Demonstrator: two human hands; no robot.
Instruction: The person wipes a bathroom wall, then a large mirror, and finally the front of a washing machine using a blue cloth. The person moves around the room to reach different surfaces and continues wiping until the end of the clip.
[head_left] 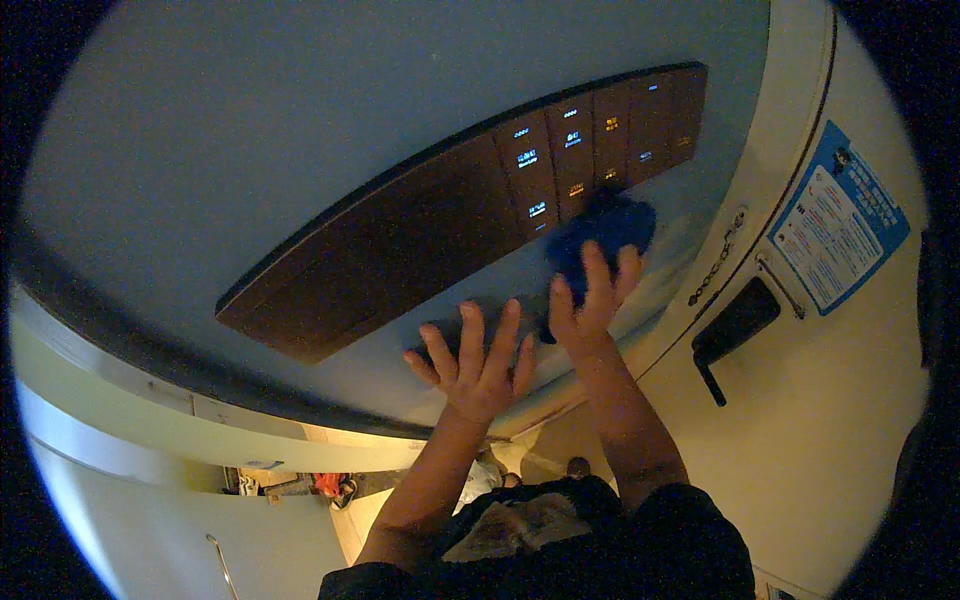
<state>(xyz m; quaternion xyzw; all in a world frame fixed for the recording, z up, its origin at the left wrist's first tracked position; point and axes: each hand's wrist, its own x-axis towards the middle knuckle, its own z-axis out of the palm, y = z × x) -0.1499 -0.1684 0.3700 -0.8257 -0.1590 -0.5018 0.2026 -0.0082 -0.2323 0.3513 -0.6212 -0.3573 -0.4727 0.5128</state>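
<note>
My right hand presses a dark blue cloth against a large grey upright surface, its fingers bent over the cloth. The cloth's top edge overlaps the lower edge of a long dark panel set in that surface. Small blue-white and orange lights glow on the panel's right part. To the left of the cloth, my left hand lies with its fingers spread on the grey surface, just below the panel. It holds nothing.
On the right stands a pale door with a black lever handle, a door chain and a blue-and-white notice. Several small items, one of them red, lie low at the left. A thin metal handle shows at the lower left.
</note>
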